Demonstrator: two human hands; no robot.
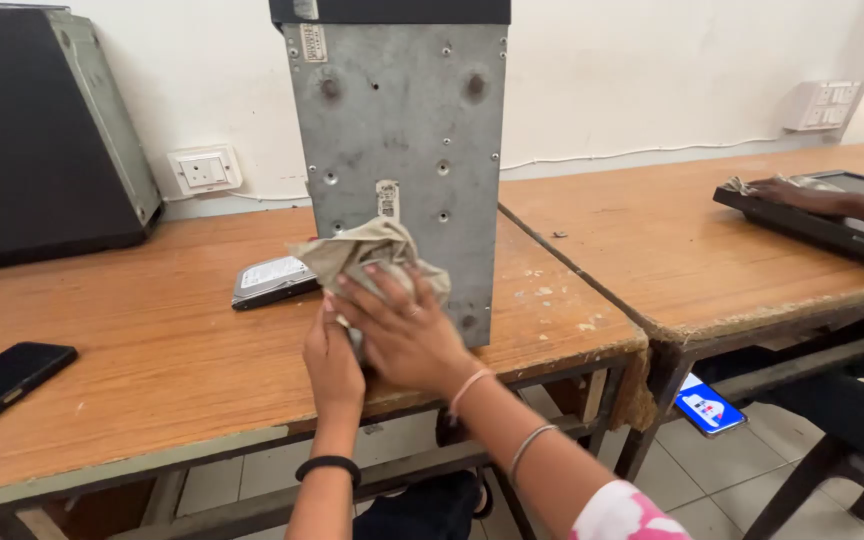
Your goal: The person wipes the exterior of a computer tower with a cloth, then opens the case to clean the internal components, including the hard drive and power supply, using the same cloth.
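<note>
While standing upright near the tabletop (152, 340) front edge, long axis vertical, grey metal side facing the camera: computer case (399, 150). Pressed flat against its lower panel, fingers spread over a crumpled beige cloth (362, 255): right hand (407, 330). Alongside, gripping the cloth's lower part: left hand (332, 360). Just left, lying flat: hard drive (270, 280).

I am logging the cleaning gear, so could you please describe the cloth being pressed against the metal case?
The cloth is a beige, crumpled rag that looks soft and somewhat grimy. It is bunched against the lower left of the upright grey metal case, above the wooden table. The right hand presses flat on it, and the left hand touches its lower edge.
</note>
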